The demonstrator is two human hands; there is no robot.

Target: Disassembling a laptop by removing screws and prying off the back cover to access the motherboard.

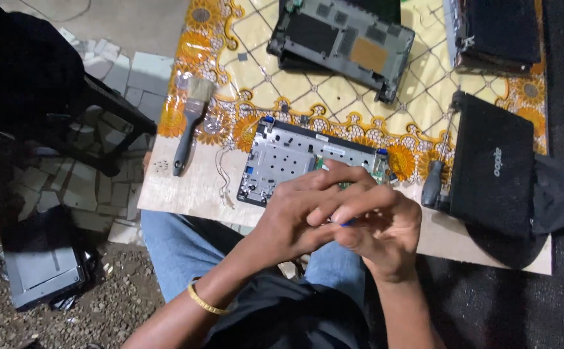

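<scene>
Both hands over table (185,187) edge, fingers interlocked. Right hand (382,229) closed round small blue item (346,223), mostly hidden. Left hand (301,213) fingers curled over right; grip unclear. Grey laptop panel (282,161) just behind hands. Brush (188,123) left, screwdriver (434,181) right.

A pale wooden tabletop (185,190) carries a yellow cloth with orange flowers (334,103). Below it the ground is gravel (111,304) beside broken paving stones (111,68) — dim, with a dark chair (111,106) at the left.
</scene>
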